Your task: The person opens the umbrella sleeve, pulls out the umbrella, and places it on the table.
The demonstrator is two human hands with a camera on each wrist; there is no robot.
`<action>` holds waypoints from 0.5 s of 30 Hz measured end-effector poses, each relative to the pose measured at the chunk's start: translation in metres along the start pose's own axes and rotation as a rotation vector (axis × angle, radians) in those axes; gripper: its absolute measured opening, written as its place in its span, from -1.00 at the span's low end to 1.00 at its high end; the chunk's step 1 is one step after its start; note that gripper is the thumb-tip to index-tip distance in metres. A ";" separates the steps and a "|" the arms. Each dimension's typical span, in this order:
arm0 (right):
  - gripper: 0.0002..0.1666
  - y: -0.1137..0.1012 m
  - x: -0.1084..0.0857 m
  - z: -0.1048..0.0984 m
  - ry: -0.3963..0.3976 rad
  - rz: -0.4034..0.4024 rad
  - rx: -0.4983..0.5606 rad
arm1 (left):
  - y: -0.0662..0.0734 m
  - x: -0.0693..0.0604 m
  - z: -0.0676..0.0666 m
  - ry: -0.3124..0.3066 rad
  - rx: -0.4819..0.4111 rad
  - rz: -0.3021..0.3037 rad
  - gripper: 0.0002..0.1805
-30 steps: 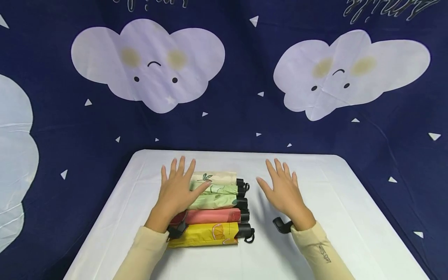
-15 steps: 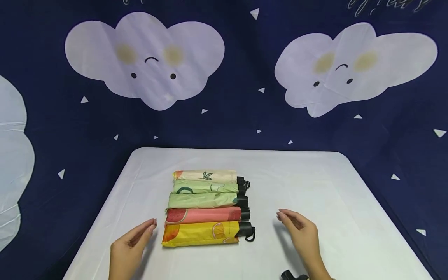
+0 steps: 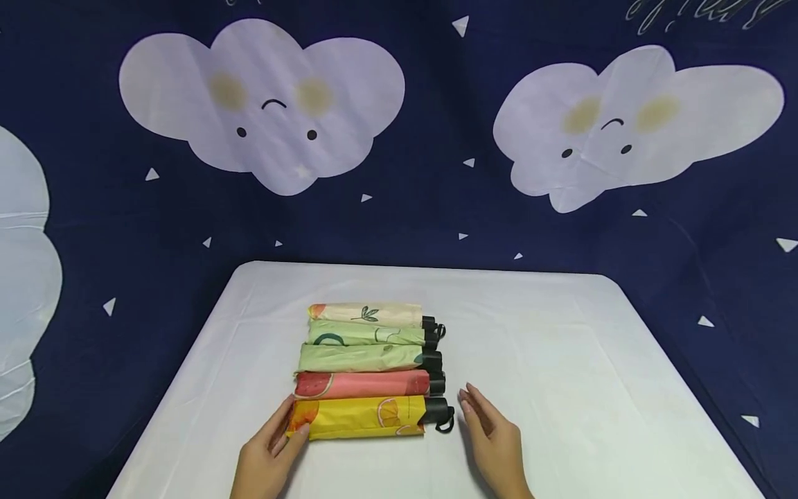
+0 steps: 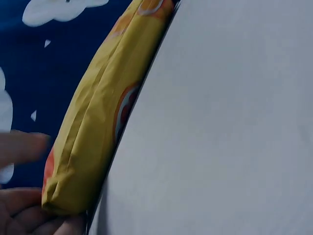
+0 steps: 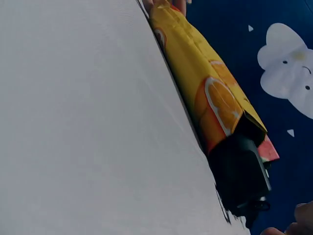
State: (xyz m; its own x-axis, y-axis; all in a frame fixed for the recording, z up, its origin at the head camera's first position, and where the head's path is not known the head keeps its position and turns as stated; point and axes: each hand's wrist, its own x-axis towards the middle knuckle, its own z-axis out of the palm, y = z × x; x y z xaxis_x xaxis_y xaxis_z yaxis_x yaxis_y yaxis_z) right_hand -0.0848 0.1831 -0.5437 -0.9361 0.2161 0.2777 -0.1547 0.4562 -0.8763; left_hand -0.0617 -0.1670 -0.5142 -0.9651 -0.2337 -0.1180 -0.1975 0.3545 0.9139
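Several folded umbrellas lie side by side, their black handles to the right. Nearest is the yellow umbrella (image 3: 349, 419) with orange-slice prints. My left hand (image 3: 264, 454) is at its left end, thumb on the near side and index finger by the far corner. The left wrist view shows a blurred finger (image 4: 22, 148) just beside the yellow cover and other fingers at its tip. My right hand (image 3: 499, 447), holding nothing, is right of the yellow umbrella's black handle (image 3: 436, 410), apart from it, fingers loosely bent. Right-hand fingertips (image 5: 304, 215) enter the right wrist view's corner.
Behind the yellow umbrella lie a red watermelon-print umbrella (image 3: 380, 384), two green umbrellas, the nearer (image 3: 358, 358) touching the farther (image 3: 355, 335), and a cream one (image 3: 393, 314). All rest on a white table (image 3: 580, 360) before a dark blue cloud-print curtain (image 3: 436, 138).
Both hands first spread out over the table, then drew back toward the person. Now they have moved inward to the two ends of the yellow umbrella. The umbrellas have stayed in place.
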 end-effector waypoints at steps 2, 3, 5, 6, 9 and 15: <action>-0.60 0.002 -0.003 0.001 -0.019 -0.044 -0.055 | -0.002 -0.001 0.003 -0.004 0.052 0.021 -0.14; -0.60 0.003 -0.005 0.002 -0.036 -0.066 -0.098 | -0.003 -0.001 0.005 0.012 0.078 0.029 -0.16; -0.62 0.002 -0.007 0.003 -0.058 -0.109 -0.185 | -0.004 0.000 0.007 0.055 0.081 0.034 -0.23; -0.63 0.002 -0.008 0.003 -0.066 -0.120 -0.224 | -0.005 0.000 0.008 0.078 0.070 0.035 -0.27; -0.66 0.000 -0.010 0.002 -0.064 -0.127 -0.301 | -0.007 0.000 0.010 0.133 0.027 0.035 -0.34; -0.63 -0.003 -0.009 0.003 -0.060 -0.109 -0.310 | -0.008 0.001 0.014 0.184 0.012 0.045 -0.36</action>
State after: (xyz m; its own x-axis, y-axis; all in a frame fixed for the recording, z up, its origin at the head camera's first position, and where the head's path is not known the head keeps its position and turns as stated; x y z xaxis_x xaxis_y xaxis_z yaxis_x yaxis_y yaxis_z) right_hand -0.0768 0.1769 -0.5454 -0.9376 0.1051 0.3314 -0.1597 0.7167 -0.6789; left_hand -0.0636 -0.1574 -0.5270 -0.9256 -0.3785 -0.0027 -0.1577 0.3790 0.9119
